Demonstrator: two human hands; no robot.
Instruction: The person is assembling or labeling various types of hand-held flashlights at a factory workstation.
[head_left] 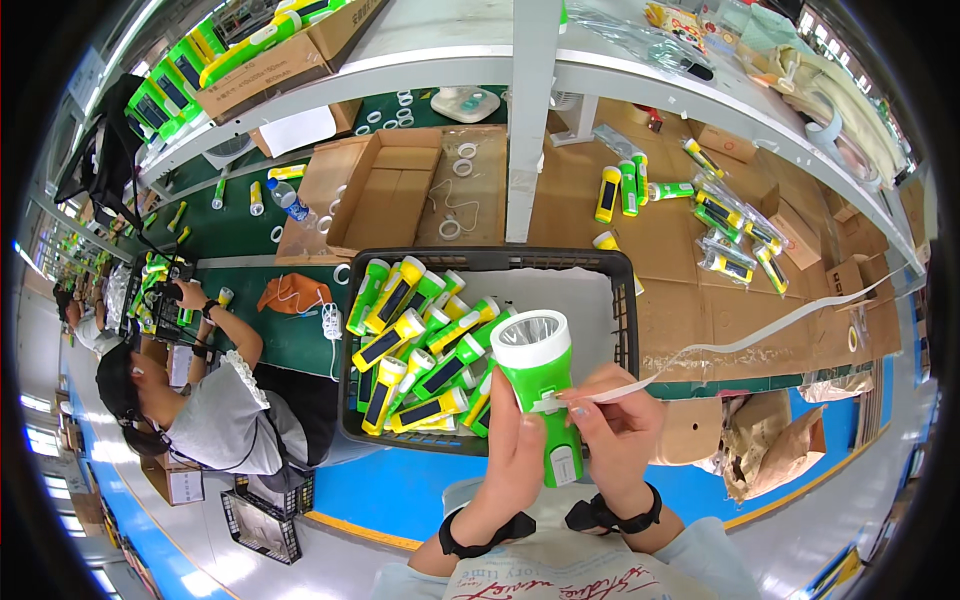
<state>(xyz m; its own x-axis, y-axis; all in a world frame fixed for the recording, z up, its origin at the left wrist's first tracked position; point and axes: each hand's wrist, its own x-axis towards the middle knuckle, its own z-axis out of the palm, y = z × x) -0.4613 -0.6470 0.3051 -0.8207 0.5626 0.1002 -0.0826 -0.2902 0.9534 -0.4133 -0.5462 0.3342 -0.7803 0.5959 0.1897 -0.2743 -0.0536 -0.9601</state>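
A green flashlight with a white head stands upright in front of me, its clear lens tilted upward. My left hand grips its body from the left side. At the middle of the flashlight, my right hand pinches a narrow white strip against the green body, by the switch area. That strip trails off to the far right over the table. Just behind the flashlight is a black plastic crate, its left half heaped with green and yellow flashlights. What lies under my fingertips is partly hidden.
Loose and bagged flashlights lie on the cardboard-covered table to the right. A grey shelf post rises behind the crate. Beyond it are an open cardboard box and a water bottle. A co-worker sits at the left.
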